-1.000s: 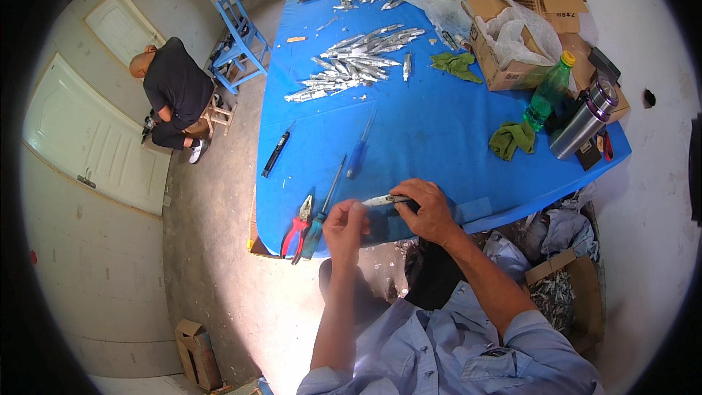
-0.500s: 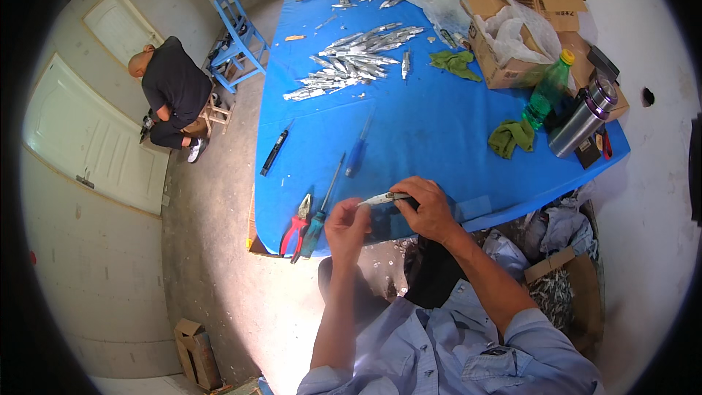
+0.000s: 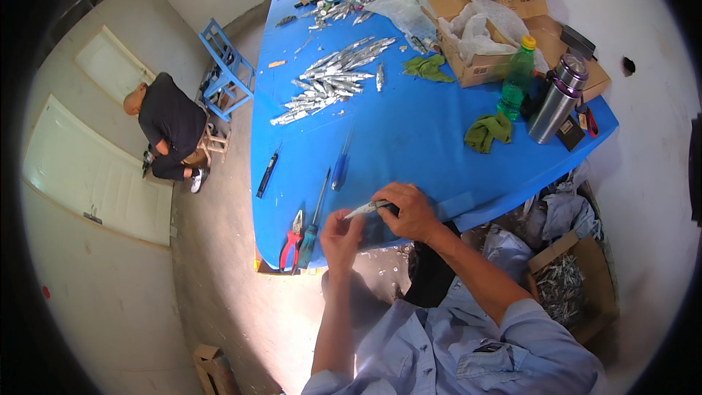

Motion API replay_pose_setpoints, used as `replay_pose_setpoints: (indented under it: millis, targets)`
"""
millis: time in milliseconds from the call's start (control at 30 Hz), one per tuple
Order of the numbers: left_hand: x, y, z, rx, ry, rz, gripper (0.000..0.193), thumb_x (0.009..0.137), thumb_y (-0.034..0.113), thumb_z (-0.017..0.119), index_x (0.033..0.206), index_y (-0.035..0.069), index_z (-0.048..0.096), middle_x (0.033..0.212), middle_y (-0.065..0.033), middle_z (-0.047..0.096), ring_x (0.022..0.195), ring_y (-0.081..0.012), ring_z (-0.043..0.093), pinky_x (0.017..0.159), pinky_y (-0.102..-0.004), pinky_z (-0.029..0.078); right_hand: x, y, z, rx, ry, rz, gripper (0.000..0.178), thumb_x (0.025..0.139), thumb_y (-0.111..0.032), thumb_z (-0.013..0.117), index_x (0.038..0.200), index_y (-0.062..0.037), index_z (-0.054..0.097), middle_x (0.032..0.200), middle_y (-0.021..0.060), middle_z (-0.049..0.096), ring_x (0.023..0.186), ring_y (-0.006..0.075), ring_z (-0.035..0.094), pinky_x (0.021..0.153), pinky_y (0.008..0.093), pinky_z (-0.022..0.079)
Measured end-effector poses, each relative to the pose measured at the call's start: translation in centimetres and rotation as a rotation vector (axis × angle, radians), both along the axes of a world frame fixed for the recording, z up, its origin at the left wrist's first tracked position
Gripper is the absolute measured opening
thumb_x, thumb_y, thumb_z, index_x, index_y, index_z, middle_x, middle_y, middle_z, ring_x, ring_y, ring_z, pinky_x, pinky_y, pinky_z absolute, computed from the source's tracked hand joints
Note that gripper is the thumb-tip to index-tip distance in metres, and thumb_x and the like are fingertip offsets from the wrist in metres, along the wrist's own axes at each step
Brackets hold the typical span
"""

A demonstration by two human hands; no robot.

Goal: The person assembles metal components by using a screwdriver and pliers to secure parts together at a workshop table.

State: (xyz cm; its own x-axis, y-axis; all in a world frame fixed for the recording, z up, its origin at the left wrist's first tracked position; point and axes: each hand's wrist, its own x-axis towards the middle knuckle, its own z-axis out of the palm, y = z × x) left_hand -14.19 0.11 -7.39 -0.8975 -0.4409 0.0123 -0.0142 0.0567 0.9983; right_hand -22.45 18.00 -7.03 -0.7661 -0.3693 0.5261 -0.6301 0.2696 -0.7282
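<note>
Above the near edge of the blue-covered table, my right hand grips a slim silvery piece with a tapered tip. Its dark end lies under my right fingers. My left hand is closed at the tapered end, fingertips pinched; whether they grip it I cannot make out. Left of my hands lie red-handled pliers and a teal-handled screwdriver. Beyond them are a blue-handled screwdriver and a black pen-shaped tool. Similar slim silvery pieces form a pile farther back.
Right on the table are green cloths, a green bottle, a steel flask and an open carton. Below the right edge sits a box of metal pieces. A person sits at left by a blue chair.
The view has shifted, so the table contents appear farther left. Both hands stay at the silvery piece, which is now tilted a little more, its tapered end lower.
</note>
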Motion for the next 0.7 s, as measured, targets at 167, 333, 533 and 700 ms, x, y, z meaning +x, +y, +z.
replay_pose_setpoints:
  millis: [167,333,533,700]
  targets:
    - [-0.2,-0.4,0.2,-0.021,0.005,-0.041,0.028,0.096,0.012,0.076,0.118,-0.001,0.065,0.089,-0.0034,0.070,0.073,-0.0065,0.062,0.059,-0.0207,0.050,0.0,0.0,-0.3,-0.047,-0.013,0.008,0.020,0.080,-0.011,0.071,0.101,-0.0099,0.070,0.095,0.0088,0.070,0.089,0.0317,0.068,0.084,0.0425,0.049]
    - [0.3,0.7,3.0,-0.230,-0.064,0.041,0.047,0.095,0.019,0.076,0.132,-0.006,0.059,0.106,-0.0123,0.071,0.079,-0.0117,0.066,0.060,-0.0251,0.056,-0.1,0.3,0.0,-0.105,-0.043,-0.001,0.018,0.080,-0.011,0.070,0.097,-0.0083,0.069,0.093,0.0119,0.070,0.088,0.0352,0.068,0.081,0.0446,0.051]
    - [3.5,-0.6,4.3,-0.375,-0.062,0.109,0.048,0.096,0.022,0.074,0.132,-0.005,0.059,0.107,-0.0129,0.070,0.080,-0.0146,0.068,0.060,-0.0261,0.058,0.1,0.2,-0.3,-0.193,-0.134,-0.012,0.015,0.081,-0.012,0.069,0.095,-0.0054,0.068,0.091,0.0160,0.070,0.086,0.0392,0.068,0.077,0.0468,0.053]
    - [7.7,-1.0,4.8,-0.409,-0.140,0.163,0.040,0.096,0.021,0.073,0.124,-0.006,0.064,0.098,-0.0112,0.070,0.072,-0.0139,0.067,0.059,-0.0252,0.057,-0.2,0.2,-0.6,-0.268,-0.127,-0.015,0.015,0.082,-0.011,0.069,0.095,-0.0045,0.067,0.090,0.0168,0.070,0.084,0.0400,0.068,0.075,0.0468,0.054]
